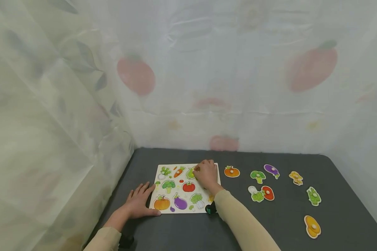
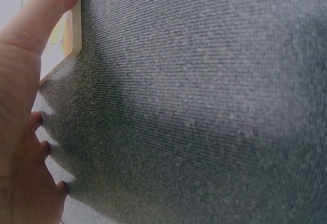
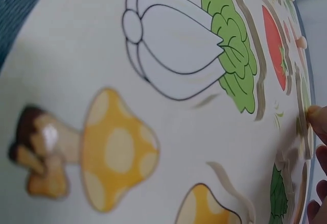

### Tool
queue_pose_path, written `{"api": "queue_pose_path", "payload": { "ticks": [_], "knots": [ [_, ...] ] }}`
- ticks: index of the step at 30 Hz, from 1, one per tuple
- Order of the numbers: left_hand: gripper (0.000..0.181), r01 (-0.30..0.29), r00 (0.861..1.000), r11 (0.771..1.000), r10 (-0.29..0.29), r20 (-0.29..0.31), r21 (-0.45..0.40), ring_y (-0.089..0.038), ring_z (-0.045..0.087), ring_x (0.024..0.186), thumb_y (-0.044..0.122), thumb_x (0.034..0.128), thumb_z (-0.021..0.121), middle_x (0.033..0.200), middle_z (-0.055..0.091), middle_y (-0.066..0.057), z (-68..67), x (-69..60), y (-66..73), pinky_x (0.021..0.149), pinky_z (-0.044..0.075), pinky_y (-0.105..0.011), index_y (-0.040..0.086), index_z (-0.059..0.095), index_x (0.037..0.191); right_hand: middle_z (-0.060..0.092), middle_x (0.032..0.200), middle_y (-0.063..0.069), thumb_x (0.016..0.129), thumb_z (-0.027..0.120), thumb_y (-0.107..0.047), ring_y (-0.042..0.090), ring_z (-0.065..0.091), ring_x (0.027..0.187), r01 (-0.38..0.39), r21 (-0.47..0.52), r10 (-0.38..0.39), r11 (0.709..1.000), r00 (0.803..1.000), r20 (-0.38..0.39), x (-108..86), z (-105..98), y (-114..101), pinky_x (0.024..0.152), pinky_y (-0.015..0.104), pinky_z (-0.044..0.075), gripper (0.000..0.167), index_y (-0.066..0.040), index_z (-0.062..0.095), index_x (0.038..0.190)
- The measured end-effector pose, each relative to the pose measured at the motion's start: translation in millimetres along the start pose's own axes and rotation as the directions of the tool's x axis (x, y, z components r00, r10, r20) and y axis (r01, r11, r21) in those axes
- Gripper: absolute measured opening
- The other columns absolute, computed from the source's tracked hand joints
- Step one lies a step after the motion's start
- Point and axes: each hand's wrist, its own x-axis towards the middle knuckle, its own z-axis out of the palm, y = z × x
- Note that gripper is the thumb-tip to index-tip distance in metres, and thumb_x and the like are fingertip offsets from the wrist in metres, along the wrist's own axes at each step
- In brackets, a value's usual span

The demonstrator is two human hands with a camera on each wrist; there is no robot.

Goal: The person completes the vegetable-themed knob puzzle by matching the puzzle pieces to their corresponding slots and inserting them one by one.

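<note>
A white vegetable puzzle board (image 1: 178,191) lies on the dark table. My left hand (image 1: 139,203) rests at its left side with fingers spread, the thumb (image 2: 48,4) against the board's near left corner. Over the upper right of the board, my right hand (image 1: 206,174) pinches a green vegetable puzzle piece (image 1: 190,173) at its spot in the top row; the hand covers part of it. Beside that spot sits a carrot piece (image 1: 178,172) with a knob. In the right wrist view, the right fingertips (image 3: 316,117) appear at the far right edge, with a printed bok choy (image 3: 179,40) nearer.
Loose knobbed pieces lie to the right: a pumpkin (image 1: 231,171), broccoli (image 1: 258,176), eggplant (image 1: 271,170), mushrooms (image 1: 296,177), bok choy (image 1: 256,195), tomato (image 1: 268,192), a green piece (image 1: 313,196) and a yellow one (image 1: 312,227). Translucent curtains (image 1: 238,87) stand behind and beside the table.
</note>
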Motion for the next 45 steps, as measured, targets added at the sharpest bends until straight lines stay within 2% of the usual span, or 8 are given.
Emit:
{"api": "queue_pose_path", "payload": {
  "ticks": [4, 11, 35, 42, 45],
  "knots": [
    [0.123, -0.005, 1.0, 1.0, 0.005, -0.012, -0.008, -0.051, 0.018, 0.149, 0.077, 0.0675, 0.079, 0.165, 0.025, -0.023, 0.6, 0.7, 0.4, 0.111, 0.009, -0.079, 0.011, 0.034, 0.161, 0.065, 0.105, 0.002, 0.09, 0.079, -0.034, 0.028, 0.051, 0.109, -0.005, 0.01, 0.005, 1.0, 1.0, -0.005, -0.2, 1.3, -0.8, 0.089, 0.046, 0.041, 0.013, -0.021, 0.08, 0.09],
    [0.124, 0.014, 1.0, 1.0, -0.014, 0.01, 0.006, -0.049, 0.016, 0.15, 0.078, 0.067, 0.079, 0.166, 0.023, -0.021, -0.3, 0.3, 2.4, 0.112, 0.009, -0.078, 0.014, 0.033, 0.162, 0.064, 0.105, 0.001, 0.09, 0.079, -0.034, 0.028, 0.051, 0.11, 0.0, 0.032, -0.001, 0.999, 1.0, 0.003, 0.2, 0.9, -2.9, 0.091, 0.047, 0.04, 0.013, -0.022, 0.081, 0.09],
    [0.123, 0.022, 1.0, 0.999, -0.022, 0.016, 0.023, -0.048, 0.017, 0.151, 0.079, 0.067, 0.078, 0.166, 0.024, -0.02, -2.8, 0.2, 3.8, 0.112, 0.01, -0.078, 0.016, 0.032, 0.162, 0.063, 0.107, 0.002, 0.092, 0.077, -0.035, 0.028, 0.049, 0.112, -0.03, 0.011, 0.03, 0.999, 0.999, 0.034, -0.8, -1.2, -6.0, 0.092, 0.045, 0.041, 0.015, -0.021, 0.081, 0.093],
    [0.123, 0.031, 0.999, 0.999, -0.031, 0.018, 0.025, -0.048, 0.017, 0.15, 0.078, 0.0669, 0.079, 0.166, 0.025, -0.02, -2.7, -0.2, 3.0, 0.112, 0.011, -0.078, 0.015, 0.033, 0.162, 0.064, 0.105, 0.002, 0.091, 0.078, -0.035, 0.027, 0.05, 0.109, -0.004, -0.024, 0.004, 1.0, 1.0, 0.006, -2.0, 1.3, -7.5, 0.091, 0.044, 0.042, 0.015, -0.021, 0.082, 0.095],
    [0.124, 0.032, 0.999, 0.999, -0.032, 0.018, 0.029, -0.048, 0.018, 0.15, 0.079, 0.0668, 0.078, 0.165, 0.025, -0.02, -1.1, 0.7, 2.2, 0.112, 0.011, -0.078, 0.015, 0.032, 0.162, 0.064, 0.107, 0.002, 0.092, 0.076, -0.036, 0.027, 0.049, 0.11, 0.006, -0.021, -0.005, 1.0, 1.0, 0.022, -2.8, 2.4, -5.5, 0.092, 0.045, 0.042, 0.018, -0.02, 0.082, 0.099]
  ]
}}
